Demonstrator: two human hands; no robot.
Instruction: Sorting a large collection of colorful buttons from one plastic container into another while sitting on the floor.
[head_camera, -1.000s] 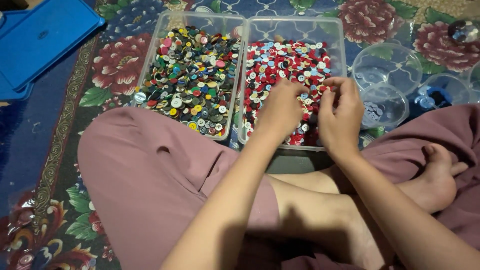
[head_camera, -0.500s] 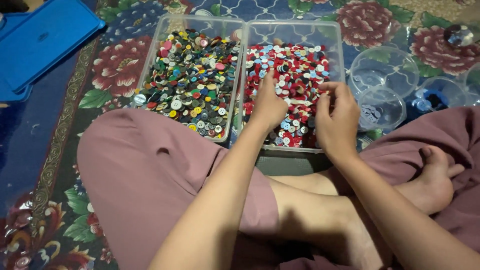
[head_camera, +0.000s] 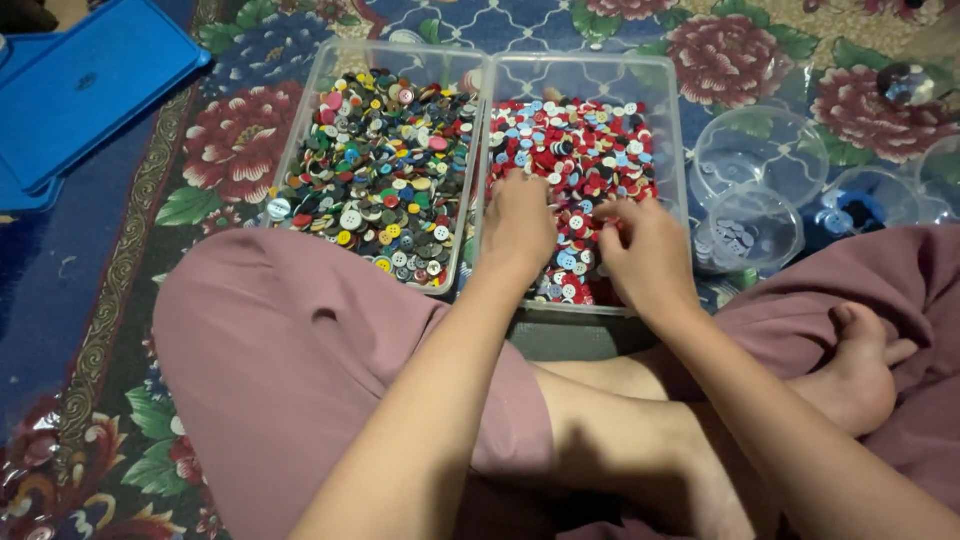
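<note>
Floor scene, head view, listed left to right

1. Blue plastic lid or tray (head_camera: 85, 85), flat on the flowered carpet (head_camera: 110, 290), top left, well apart from both hands
2. Left clear tub (head_camera: 300, 130), rectangular, filled with mixed buttons (head_camera: 385, 170) in green, yellow, black, white and pink; no hand in it
3. Right clear tub (head_camera: 675, 130), touching the left one along their long walls, filled mostly with red, white and blue buttons (head_camera: 580, 150)
4. Left hand (head_camera: 518, 225), palm down inside the right tub, fingers curled into the button heap; whether a button is pinched under them cannot be told
5. Right hand (head_camera: 648, 250), just beside the left, also on the heap at the near end of the tub, fingertips bent together as if pinching; what they hold is hidden
6. Round clear bowls (head_camera: 760, 150) right of the tubs, the nearer one (head_camera: 750, 230) holding a few pale blue-grey buttons; more bowls beyond, one with blue pieces
7. Crossed legs in mauve cloth, bare foot (head_camera: 860, 375) lower right

Risk, as a judgement: buttons lie heaped close to the tub rims, so a sweeping finger could flick some over the shared wall into the mixed tub or onto the patterned carpet, where they would be hard to spot; the knee near the tubs could nudge them
</note>
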